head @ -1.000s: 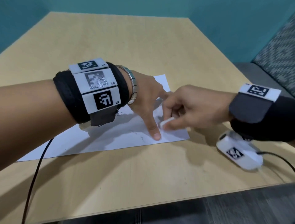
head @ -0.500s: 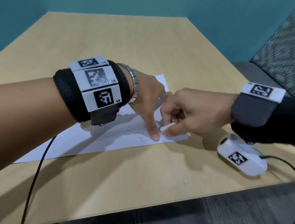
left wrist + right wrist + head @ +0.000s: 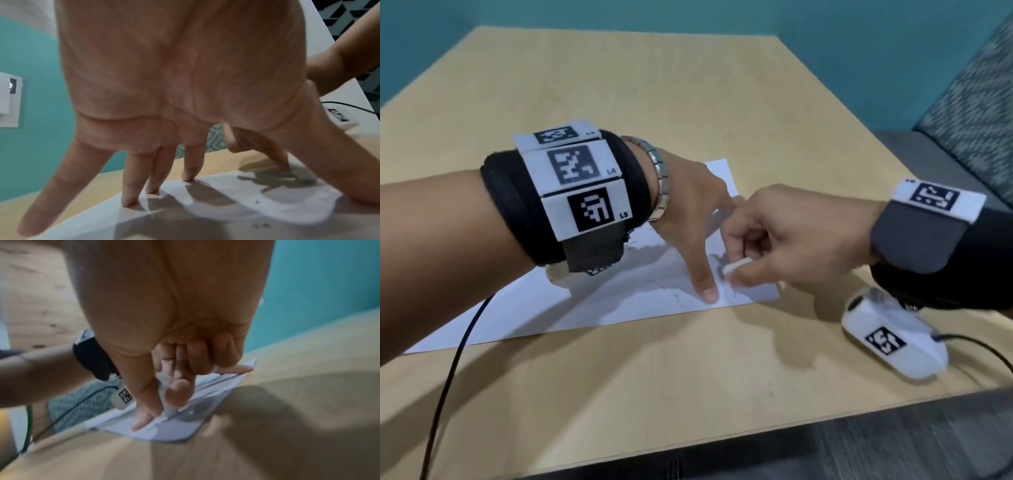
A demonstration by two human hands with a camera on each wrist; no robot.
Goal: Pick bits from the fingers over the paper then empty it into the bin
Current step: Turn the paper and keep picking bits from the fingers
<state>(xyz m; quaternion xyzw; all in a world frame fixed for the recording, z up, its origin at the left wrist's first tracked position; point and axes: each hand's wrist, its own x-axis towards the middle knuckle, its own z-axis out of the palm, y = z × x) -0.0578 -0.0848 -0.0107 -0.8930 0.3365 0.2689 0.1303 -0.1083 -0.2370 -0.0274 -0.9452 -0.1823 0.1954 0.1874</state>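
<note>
The right hand [image 3: 784,240], pinching a small white piece [image 3: 736,265] between thumb and forefinger, has shifted slightly away from the left thumb [image 3: 703,274] after sitting right against its tip half a second ago; a narrow strip of paper [image 3: 619,301] now shows between the white piece and the thumb. The right wrist has risen a little, so the white wrist device [image 3: 893,339] beneath it shows more fully. The white piece now angles upward from the pinching fingertips, its free end pointing toward the left thumb.
</note>
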